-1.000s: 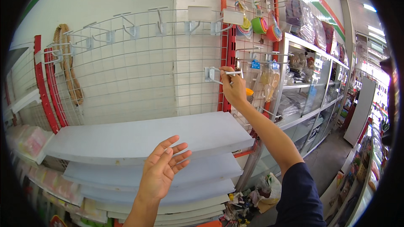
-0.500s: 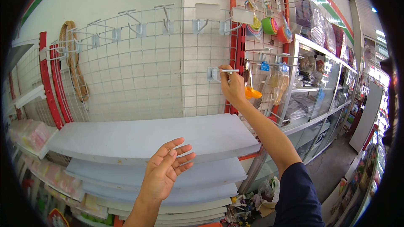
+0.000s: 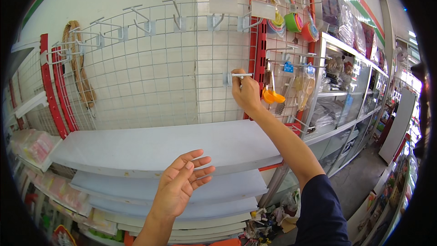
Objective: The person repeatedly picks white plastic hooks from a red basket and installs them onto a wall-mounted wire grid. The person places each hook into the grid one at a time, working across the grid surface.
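My right hand (image 3: 245, 92) reaches up to the white wire grid panel (image 3: 150, 77) and grips a white metal peg hook (image 3: 237, 76) fixed low on its right side. My left hand (image 3: 181, 183) hovers lower, in front of the grey shelves, fingers spread and holding nothing. A row of other white peg hooks (image 3: 175, 12) runs along the top of the grid, all bare.
Stacked grey shelf boards (image 3: 159, 143) jut out below the grid. Red uprights (image 3: 49, 82) and a coil of rope (image 3: 77, 64) hang at left. Coloured plastic bowls (image 3: 291, 20), orange scoops (image 3: 272, 96) and a glass cabinet (image 3: 346, 86) stand at right. An aisle runs along the far right.
The view has shifted slightly; my right hand stays on the peg hook and my left hand stays open, rising a little.
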Action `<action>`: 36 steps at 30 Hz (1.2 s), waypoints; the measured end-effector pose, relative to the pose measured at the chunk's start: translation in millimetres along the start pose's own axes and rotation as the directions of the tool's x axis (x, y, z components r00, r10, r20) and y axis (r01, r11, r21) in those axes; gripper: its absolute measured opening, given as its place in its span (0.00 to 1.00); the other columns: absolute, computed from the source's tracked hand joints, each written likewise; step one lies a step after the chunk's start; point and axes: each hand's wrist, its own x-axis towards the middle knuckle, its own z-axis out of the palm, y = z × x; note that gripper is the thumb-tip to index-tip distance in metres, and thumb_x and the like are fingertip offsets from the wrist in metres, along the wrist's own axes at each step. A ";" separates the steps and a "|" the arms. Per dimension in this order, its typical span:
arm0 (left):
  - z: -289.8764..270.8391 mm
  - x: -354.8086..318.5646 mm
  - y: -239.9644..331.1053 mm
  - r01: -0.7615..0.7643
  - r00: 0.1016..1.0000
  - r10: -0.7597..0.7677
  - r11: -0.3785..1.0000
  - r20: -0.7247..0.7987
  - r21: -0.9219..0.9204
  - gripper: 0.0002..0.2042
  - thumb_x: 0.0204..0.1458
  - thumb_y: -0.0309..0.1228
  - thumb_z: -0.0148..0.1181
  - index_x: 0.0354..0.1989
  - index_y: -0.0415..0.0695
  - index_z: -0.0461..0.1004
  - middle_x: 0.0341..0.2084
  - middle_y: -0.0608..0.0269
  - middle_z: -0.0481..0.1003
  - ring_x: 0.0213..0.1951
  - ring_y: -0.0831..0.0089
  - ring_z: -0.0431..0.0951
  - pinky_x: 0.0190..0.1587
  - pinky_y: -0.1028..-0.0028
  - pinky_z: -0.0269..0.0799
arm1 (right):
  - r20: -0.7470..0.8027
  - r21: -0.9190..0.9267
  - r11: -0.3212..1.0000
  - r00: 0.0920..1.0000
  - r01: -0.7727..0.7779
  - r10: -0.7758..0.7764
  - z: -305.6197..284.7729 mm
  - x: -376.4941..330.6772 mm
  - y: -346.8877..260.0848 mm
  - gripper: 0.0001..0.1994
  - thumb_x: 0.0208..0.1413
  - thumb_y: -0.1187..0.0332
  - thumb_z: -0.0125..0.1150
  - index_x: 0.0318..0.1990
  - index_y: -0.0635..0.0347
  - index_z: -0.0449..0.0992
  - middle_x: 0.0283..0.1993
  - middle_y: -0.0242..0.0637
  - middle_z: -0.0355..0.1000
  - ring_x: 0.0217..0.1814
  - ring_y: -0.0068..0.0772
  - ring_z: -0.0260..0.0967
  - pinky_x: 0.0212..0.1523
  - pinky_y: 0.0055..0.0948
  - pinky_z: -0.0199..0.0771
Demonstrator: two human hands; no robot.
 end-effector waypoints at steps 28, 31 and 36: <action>-3.3 8.2 -4.5 0.030 0.999 -0.030 0.999 0.020 0.034 0.19 0.62 0.33 0.45 0.58 0.35 0.63 0.51 0.46 0.70 0.50 0.59 0.76 0.52 0.65 0.74 | -0.108 -0.018 0.995 0.989 0.100 -0.101 -1.3 38.9 -7.8 0.05 0.59 0.72 0.50 0.40 0.60 0.71 0.22 0.51 0.70 0.25 0.55 0.70 0.26 0.42 0.68; -4.5 6.6 -4.9 0.034 0.999 -0.035 0.999 0.025 0.034 0.19 0.62 0.33 0.45 0.58 0.35 0.63 0.51 0.46 0.70 0.50 0.60 0.76 0.51 0.66 0.74 | -0.090 -0.072 0.995 0.994 0.062 -0.069 -1.8 44.7 -10.7 0.05 0.59 0.71 0.49 0.39 0.60 0.70 0.20 0.50 0.69 0.24 0.56 0.69 0.26 0.44 0.67; -7.5 4.1 -4.5 0.053 0.997 -0.055 0.998 0.058 0.028 0.18 0.64 0.34 0.44 0.59 0.38 0.63 0.53 0.51 0.69 0.52 0.63 0.74 0.54 0.67 0.70 | -0.061 -0.074 0.996 0.996 0.056 -0.060 -1.5 40.2 -8.3 0.05 0.59 0.71 0.50 0.40 0.60 0.70 0.19 0.49 0.68 0.23 0.55 0.70 0.25 0.43 0.67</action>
